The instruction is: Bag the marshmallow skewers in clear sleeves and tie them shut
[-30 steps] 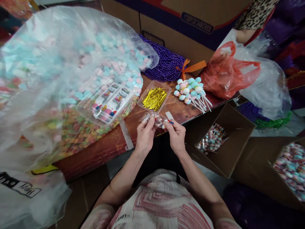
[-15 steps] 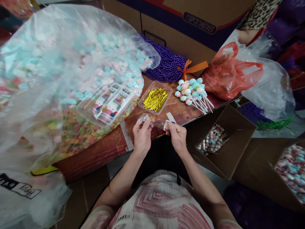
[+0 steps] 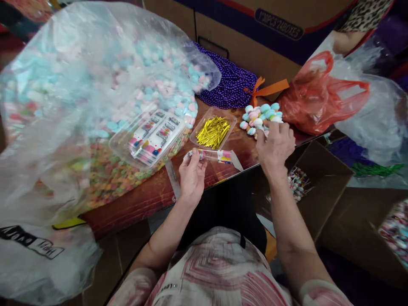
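Note:
My left hand is closed on a small clear cellophane bag with a colourful printed end, held level over the edge of the wooden table. My right hand has reached to the pile of pastel lollipops on white sticks and lies on its near side, fingers curled down onto the sticks; whether it grips one is hidden. Between the two hands sits a clear tray of gold twist ties.
A huge clear bag of pastel and coloured candies fills the left. A tray of printed bags rests against it. Purple beads, cardboard boxes and a red plastic bag stand behind. Open boxes of lollipops sit lower right.
My right hand let go of the cellophane bag and moved right and away to the lollipop pile. My left hand keeps the bag, now held flatter.

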`<act>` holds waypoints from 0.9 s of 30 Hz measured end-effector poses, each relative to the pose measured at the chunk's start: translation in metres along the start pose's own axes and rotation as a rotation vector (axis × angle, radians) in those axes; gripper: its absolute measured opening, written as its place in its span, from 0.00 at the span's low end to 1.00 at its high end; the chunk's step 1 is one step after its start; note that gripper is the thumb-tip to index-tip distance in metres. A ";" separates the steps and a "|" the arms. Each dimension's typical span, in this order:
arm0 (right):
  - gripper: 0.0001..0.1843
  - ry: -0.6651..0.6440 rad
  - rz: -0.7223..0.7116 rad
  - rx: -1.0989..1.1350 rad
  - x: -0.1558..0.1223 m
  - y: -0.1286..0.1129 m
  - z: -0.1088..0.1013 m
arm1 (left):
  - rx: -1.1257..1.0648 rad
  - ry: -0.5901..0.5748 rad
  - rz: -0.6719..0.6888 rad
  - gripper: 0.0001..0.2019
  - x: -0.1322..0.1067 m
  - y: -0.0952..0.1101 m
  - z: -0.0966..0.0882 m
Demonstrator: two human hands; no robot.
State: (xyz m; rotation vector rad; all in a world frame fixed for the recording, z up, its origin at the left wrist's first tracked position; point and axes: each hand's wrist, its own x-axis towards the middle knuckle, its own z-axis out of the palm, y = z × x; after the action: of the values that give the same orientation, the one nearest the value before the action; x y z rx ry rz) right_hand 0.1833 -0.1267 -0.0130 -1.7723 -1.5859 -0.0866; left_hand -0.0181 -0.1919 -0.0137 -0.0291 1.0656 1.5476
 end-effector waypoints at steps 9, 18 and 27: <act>0.14 0.076 0.177 0.254 -0.017 0.027 -0.001 | -0.039 0.040 -0.175 0.12 0.017 0.002 -0.011; 0.10 -0.146 0.265 0.688 -0.100 0.008 -0.060 | -0.047 0.069 -0.194 0.12 0.023 0.008 -0.005; 0.07 -0.271 0.031 0.577 -0.104 0.018 -0.076 | 0.022 0.006 -0.100 0.16 0.022 0.003 -0.009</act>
State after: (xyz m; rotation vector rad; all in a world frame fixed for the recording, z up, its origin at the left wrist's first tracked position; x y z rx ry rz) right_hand 0.2061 -0.2541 -0.0193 -1.3861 -1.5599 0.5915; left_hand -0.0316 -0.1802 -0.0296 -0.0713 1.0703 1.4466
